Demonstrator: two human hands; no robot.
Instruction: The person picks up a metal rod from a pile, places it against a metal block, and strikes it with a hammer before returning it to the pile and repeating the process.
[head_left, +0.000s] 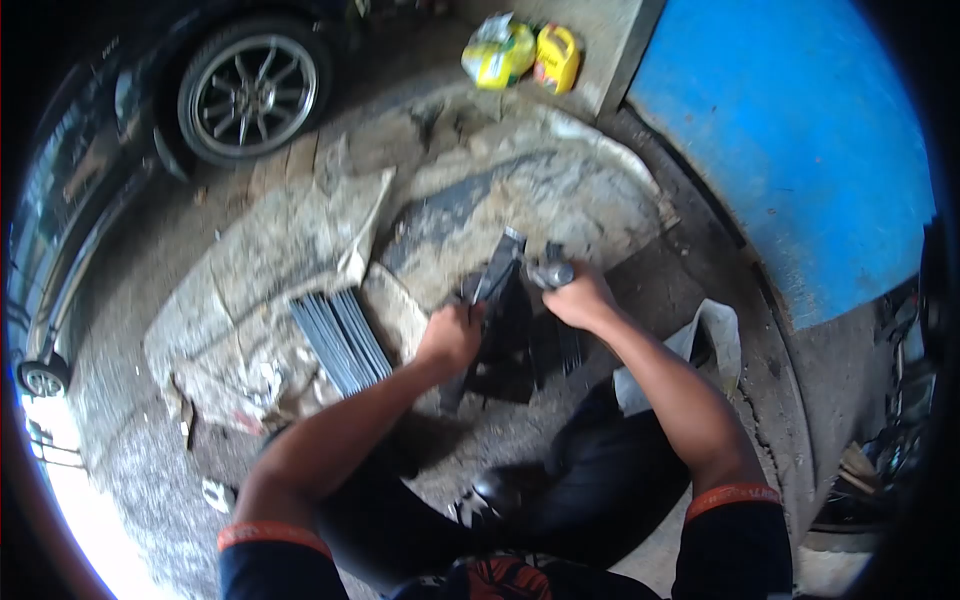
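Note:
My left hand is closed around a dark narrow bar-shaped piece, whose upper end points away from me. Its exact kind is too blurred to tell. My right hand grips a tool with a rounded grey metal end, close to the right of that piece. The tool's handle is hidden in the fist. Below and between both hands stands a black, angular part, in front of my bent legs. To the left of my left hand lies a stack of grey ribbed strips.
Dirty, crumpled sheeting covers the floor ahead. A dark car with a spoked wheel stands at the upper left. A yellow bottle and a yellow-green bag sit at the back. A blue panel fills the upper right; clutter lies right.

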